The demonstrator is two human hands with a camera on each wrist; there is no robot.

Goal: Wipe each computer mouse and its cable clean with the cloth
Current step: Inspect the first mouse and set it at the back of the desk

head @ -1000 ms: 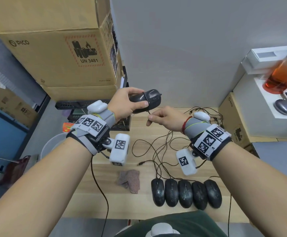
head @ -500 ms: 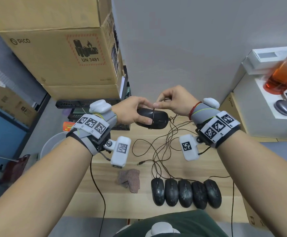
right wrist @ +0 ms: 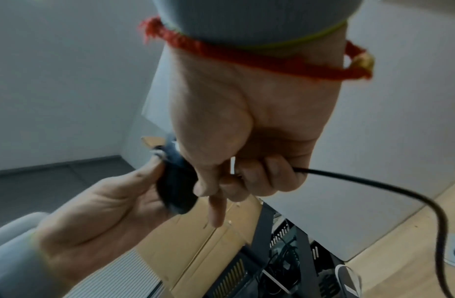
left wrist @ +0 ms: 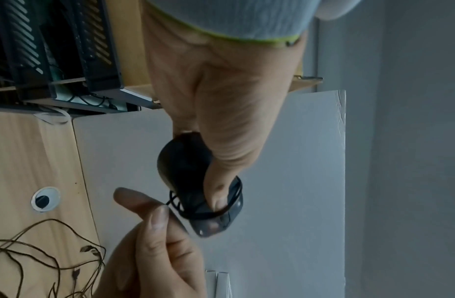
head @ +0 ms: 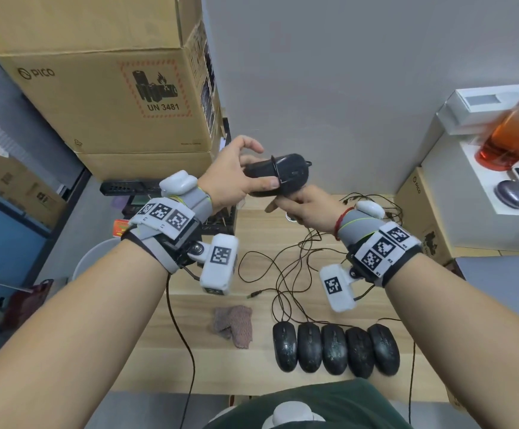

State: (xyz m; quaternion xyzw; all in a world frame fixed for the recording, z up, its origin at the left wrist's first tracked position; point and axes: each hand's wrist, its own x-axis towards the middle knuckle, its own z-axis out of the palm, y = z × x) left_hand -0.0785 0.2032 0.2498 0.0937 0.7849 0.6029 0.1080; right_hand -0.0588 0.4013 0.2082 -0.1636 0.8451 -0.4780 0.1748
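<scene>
Holding one black mouse (head: 278, 178) above the counter (head: 159, 360), the left hand (head: 233, 178) curls its fingers (left wrist: 218, 193) around the body, while the right hand (head: 307, 209) pinches the cable (right wrist: 374, 181) and seems to wind it around the mouse. Next it probably needs setting down. Five mice (head: 335, 348) lie in a row right of the single cloth (head: 235, 325), all well below the held mouse.

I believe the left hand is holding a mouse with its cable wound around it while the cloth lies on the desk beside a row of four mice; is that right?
Nearly right, but the row holds five mice, not four, as the head view shows. The rest stands: the left hand holds a mouse with its cable wound around it, and the cloth lies on the desk beside that row.
</scene>
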